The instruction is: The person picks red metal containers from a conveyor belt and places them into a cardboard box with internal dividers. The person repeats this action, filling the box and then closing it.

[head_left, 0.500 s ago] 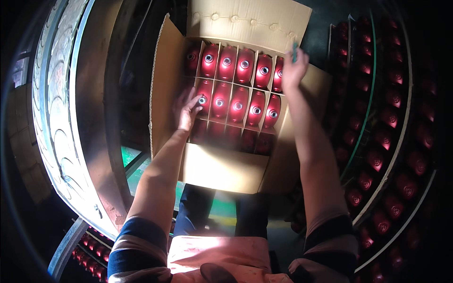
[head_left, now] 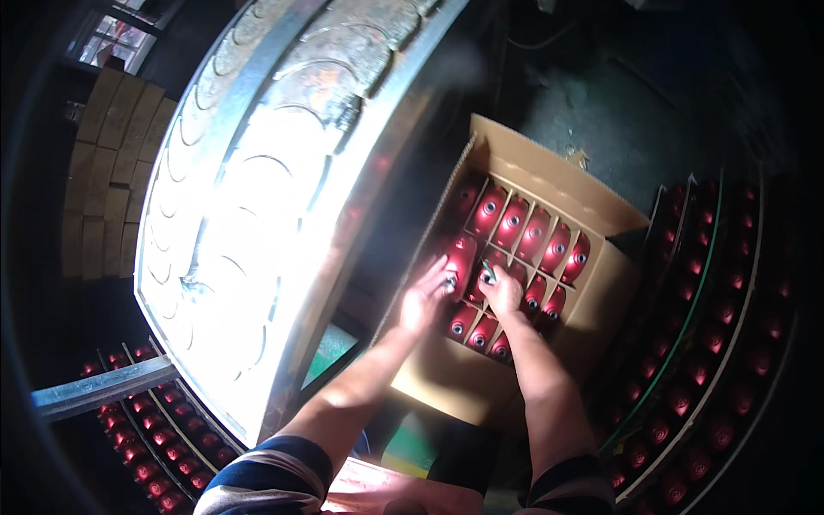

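An open cardboard box (head_left: pixel 601 296) holds rows of glossy red metal cylinders (head_left: pixel 511 220), each in its own cell of a cardboard divider, with silver-ringed necks facing up. At the box's left side, my left hand (head_left: pixel 421 300) has its fingers around a red cylinder (head_left: pixel 461 256) that looks larger and tilted, its ringed neck beside the fingertips. My right hand (head_left: pixel 505 294) is closed over the middle of the box, pinching a small green tool (head_left: pixel 488 271) close to the neck of another cylinder. The tool's lower end is hidden by the fingers.
A bright, worn metal-edged bench (head_left: pixel 275 197) stands left of the box. Curved rows of red cylinders (head_left: pixel 678 399) line the right side, with more rows (head_left: pixel 154 438) at lower left. Stacked cartons (head_left: pixel 112 172) stand far left. A raised box flap (head_left: pixel 549 176) is at the back.
The view has turned, so the box sits further right and the bench fills more of it. My right hand moved from the box's right flap into its middle; my left closed around a cylinder.
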The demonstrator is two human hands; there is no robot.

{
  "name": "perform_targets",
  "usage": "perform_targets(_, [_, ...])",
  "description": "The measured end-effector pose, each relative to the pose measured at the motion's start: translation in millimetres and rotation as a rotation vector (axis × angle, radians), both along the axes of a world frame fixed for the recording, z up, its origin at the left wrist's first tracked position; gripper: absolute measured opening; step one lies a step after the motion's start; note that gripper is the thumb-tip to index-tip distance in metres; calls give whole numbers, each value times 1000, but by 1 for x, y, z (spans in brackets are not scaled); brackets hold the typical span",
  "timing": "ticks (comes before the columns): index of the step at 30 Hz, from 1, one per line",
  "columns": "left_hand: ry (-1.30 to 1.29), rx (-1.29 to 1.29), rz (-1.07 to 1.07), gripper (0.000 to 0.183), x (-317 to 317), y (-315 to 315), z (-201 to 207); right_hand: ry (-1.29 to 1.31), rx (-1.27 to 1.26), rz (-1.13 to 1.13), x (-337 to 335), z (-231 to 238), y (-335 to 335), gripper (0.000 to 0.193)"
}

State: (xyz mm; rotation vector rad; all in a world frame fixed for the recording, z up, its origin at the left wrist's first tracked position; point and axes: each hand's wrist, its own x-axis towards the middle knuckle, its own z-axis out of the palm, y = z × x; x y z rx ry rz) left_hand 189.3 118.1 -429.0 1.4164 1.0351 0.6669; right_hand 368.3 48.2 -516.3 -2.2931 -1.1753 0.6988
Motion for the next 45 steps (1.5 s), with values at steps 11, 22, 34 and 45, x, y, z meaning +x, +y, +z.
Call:
perform_targets(11, [-229, 160, 553, 34, -128, -11, 352, 442, 656, 189, 48, 410, 62, 13])
perform_targets(22, [14, 268, 614, 32, -140, 147, 353, 334, 296, 747, -68, 444, 311, 17])
perform_targets(34, [295, 533, 517, 31, -81, 221, 329, 451, 632, 358, -38, 414, 316, 34])
perform_targets(45, [-69, -447, -208, 17, -34, -43, 179, 463, 45, -465, -38, 63, -43, 31])
